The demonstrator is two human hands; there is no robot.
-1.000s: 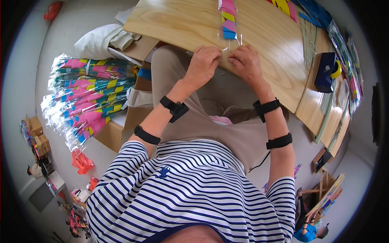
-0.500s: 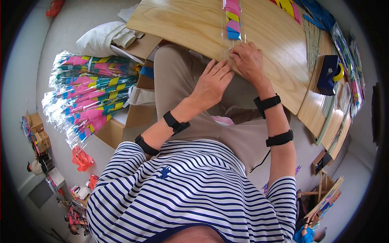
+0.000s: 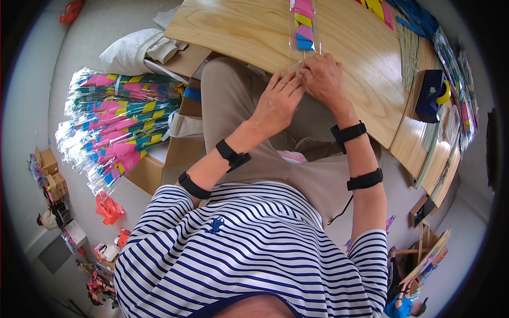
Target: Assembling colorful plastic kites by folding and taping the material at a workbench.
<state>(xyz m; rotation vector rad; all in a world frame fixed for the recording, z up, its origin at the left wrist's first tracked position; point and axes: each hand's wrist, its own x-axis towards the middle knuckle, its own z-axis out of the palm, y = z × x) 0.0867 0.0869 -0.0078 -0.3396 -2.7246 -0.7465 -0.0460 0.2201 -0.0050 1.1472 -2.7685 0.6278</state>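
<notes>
A narrow clear plastic sleeve (image 3: 292, 40) lies lengthwise on the wooden table (image 3: 360, 69), its near end at the table's front edge. Inside it is a folded strip of pink, yellow and blue material (image 3: 304, 24); thin sticks seem to run down toward me. My right hand (image 3: 324, 79) has curled fingers pinching the near end of the sleeve. Close against it, my left hand (image 3: 277, 103) presses its fingertips together on the same end from the left. The fingertips partly cover what they hold.
Left of my knee, bundles of similar sleeved strips (image 3: 122, 122) lie across a cardboard box (image 3: 146, 172). A dark blue tape dispenser (image 3: 428, 95) stands at the right, near thin sticks (image 3: 407, 58) and more sleeved packs (image 3: 458, 95). White cloth (image 3: 132, 50) lies at the far left.
My left hand has shifted slightly, its fingertips now closer to the right hand's. The right hand and the sleeve have moved very little.
</notes>
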